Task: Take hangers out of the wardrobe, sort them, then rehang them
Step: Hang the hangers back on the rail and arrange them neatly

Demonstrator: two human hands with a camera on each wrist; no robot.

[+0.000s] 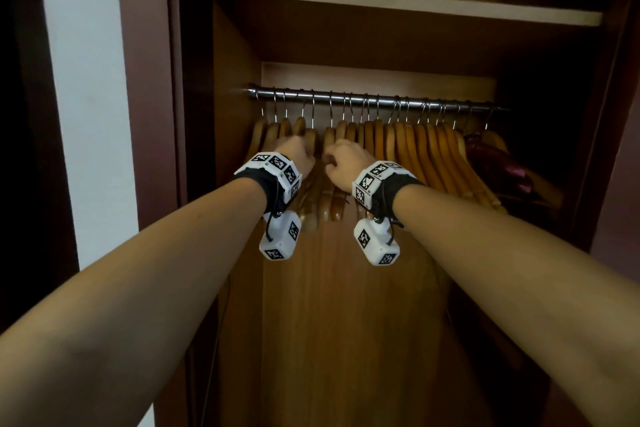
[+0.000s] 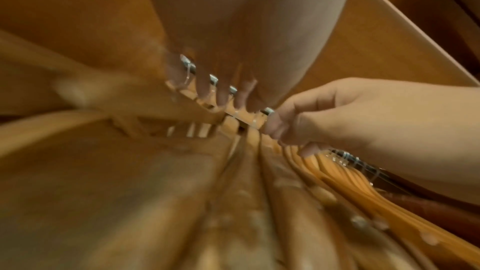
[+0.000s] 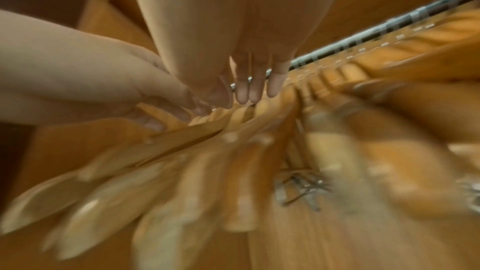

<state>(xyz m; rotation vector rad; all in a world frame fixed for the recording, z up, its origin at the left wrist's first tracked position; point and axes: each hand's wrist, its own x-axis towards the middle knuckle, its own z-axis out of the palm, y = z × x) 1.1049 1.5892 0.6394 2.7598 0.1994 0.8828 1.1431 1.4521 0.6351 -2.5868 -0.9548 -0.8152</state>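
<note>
Several wooden hangers [image 1: 415, 149] with metal hooks hang in a tight row on a steel rail [image 1: 381, 101] inside the wardrobe. Both hands reach into the left-middle of the row, close together. My left hand [image 1: 298, 153] has its fingers [image 2: 223, 93] pushed down between the hooks and curled over a small bunch of hanger tops. My right hand [image 1: 343, 158] sits just to its right, fingers [image 3: 249, 91] bent over the necks of the neighbouring hangers [image 3: 259, 118]. From the left wrist the right hand [image 2: 324, 114] shows knuckles bent on the hanger tops. Fingertips are hidden in the head view.
A shelf [image 1: 415, 3] runs close above the rail. Two purple padded hangers [image 1: 495, 163] hang at the far right end. The wardrobe's side panels [image 1: 235, 149] close in left and right, and its wooden back panel [image 1: 346, 322] shows below the hangers.
</note>
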